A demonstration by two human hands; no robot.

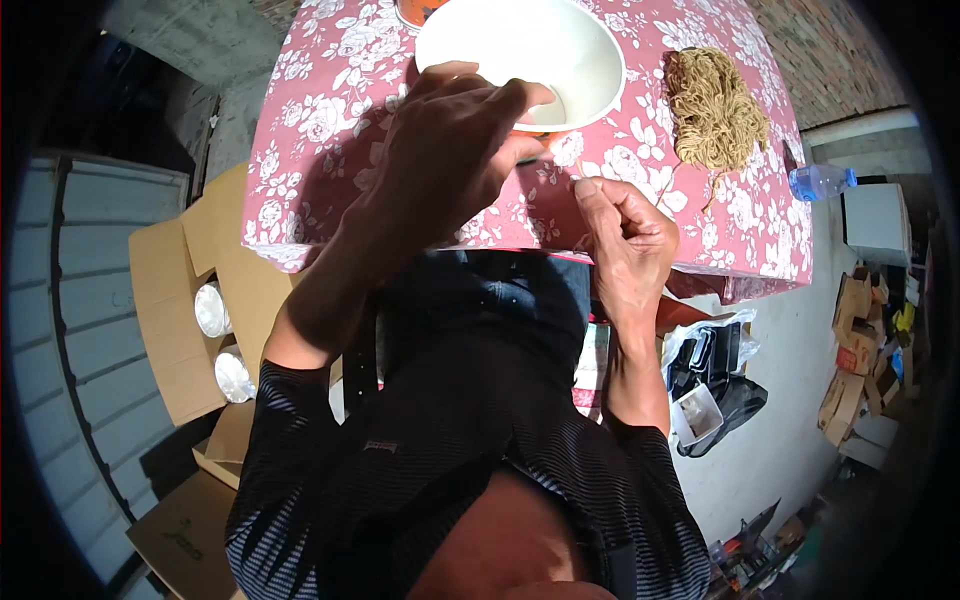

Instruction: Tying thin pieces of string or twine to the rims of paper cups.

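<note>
A large white bowl (590, 60) stands at the far middle of the table. My left hand (455, 125) is over its near left rim, thumb and forefinger apart with nothing visible between them. My right hand (635, 230) is closed in a pinch just right of it, near the table's front edge. Whatever its fingertips hold is too fine to make out. Farther right lies a loose heap of tan yarn (717, 110), with a few thin strands trailing toward me. Part of an orange patterned thing (418, 10) shows behind the bowl's left side.
A pink floral cloth (330, 110) covers the table. Off its right edge is a plastic bottle (822, 182) with a blue cap. Open cardboard boxes (165, 310) stand at the left. Right of me, a bag (740, 400) holds black and white containers.
</note>
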